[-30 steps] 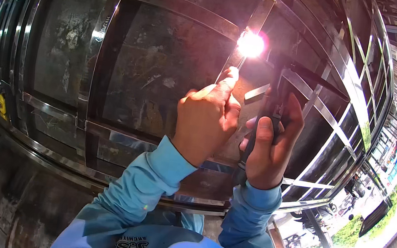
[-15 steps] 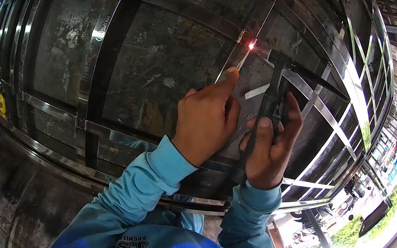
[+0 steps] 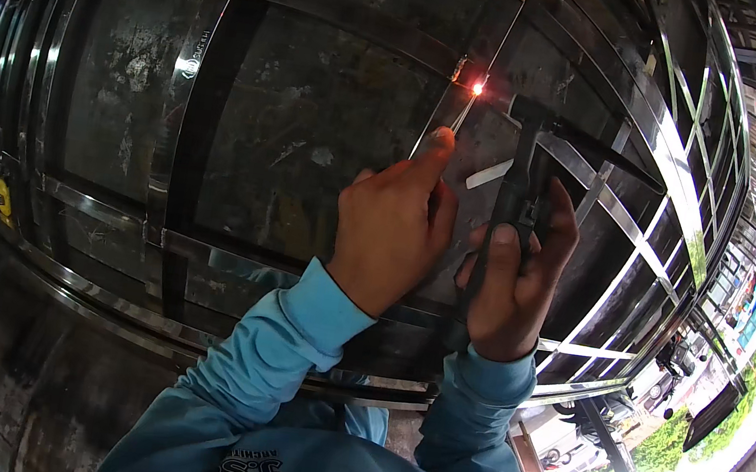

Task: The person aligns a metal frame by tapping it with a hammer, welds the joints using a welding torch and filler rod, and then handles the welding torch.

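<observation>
My left hand pinches a thin filler rod, index finger stretched along it toward the far side. The rod's tip meets a bright red-white welding glow at a joint of the metal frame. My right hand is wrapped round the black handle of a TIG welding torch, thumb on its near side. The torch's head is just right of the glow, its pale nozzle turned toward it. Between my hands and the joint lies a flat light strip.
Square metal tubes form a grid over a dark, stained worktop. A yellow tape measure sits at the left edge. Shiny bars cross on the right. A dark cable sleeve runs right from the torch head.
My hands, the rod and the torch stay almost in place. The red glow around the joint looks wider, and the surroundings appear darker.
</observation>
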### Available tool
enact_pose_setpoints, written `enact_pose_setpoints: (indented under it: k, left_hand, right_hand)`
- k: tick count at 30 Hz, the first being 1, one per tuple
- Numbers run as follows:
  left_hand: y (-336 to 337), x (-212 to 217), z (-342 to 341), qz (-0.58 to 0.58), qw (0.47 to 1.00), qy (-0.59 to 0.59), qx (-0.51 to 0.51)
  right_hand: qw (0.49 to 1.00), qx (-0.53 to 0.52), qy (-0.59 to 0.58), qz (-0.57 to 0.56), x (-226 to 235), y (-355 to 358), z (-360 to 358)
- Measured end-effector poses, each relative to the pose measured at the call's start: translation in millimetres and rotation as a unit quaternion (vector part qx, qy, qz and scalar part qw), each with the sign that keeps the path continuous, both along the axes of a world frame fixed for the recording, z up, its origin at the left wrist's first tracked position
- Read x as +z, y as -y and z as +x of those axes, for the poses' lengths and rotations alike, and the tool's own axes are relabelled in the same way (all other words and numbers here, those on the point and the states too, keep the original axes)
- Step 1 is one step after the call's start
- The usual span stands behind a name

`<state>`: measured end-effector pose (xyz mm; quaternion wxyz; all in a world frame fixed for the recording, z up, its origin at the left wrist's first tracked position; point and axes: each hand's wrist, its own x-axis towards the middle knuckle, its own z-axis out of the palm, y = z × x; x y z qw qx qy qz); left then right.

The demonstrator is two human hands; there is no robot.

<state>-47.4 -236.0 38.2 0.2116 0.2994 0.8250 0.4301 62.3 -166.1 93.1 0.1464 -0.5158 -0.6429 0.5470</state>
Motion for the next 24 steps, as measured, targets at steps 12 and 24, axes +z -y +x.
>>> enact_pose_setpoints:
  k: [12,24]
  left_hand:
    - [-1.9,0.8,1.5,0.012,1.000,0.002,0.004]
    - [1.1,-5.0,0.8,0.017,1.000,-0.004,0.000]
  right_hand:
    - [1.000,0.016,0.010,0.009,0.2,-2.8,1.7]
    - [1.000,0.004,-0.006,0.017,-4.8,1.1,1.8]
